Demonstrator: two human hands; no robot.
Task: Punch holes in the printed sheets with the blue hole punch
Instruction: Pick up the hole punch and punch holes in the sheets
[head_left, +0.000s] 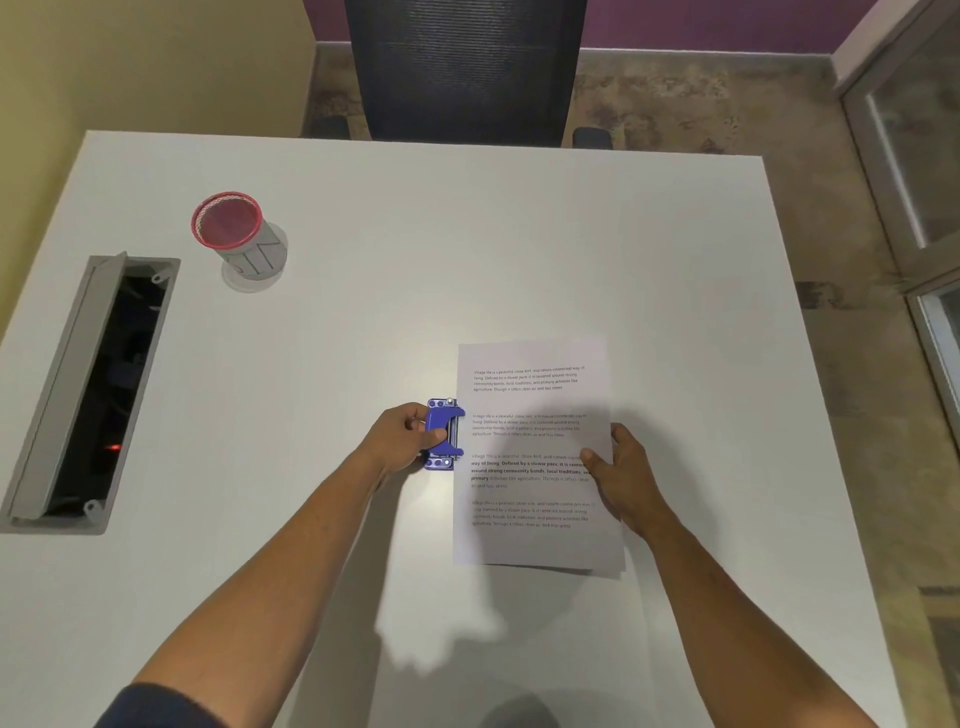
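Observation:
A blue hole punch (444, 434) stands on the white table (415, 249), right against the left edge of a stack of printed sheets (530, 405). My left hand (400, 439) is wrapped around the punch, with the thumb on its handle. My right hand (621, 470) grips the right edge of the sheets, thumb on top and fingers underneath. The sheets lie roughly flat, and their left margin sits at the punch's slot. The near right corner shows more than one sheet.
A red-rimmed mesh pen cup (236, 236) stands at the far left. An open grey cable tray (88, 395) is set into the table's left side. A dark office chair (465, 67) stands beyond the far edge.

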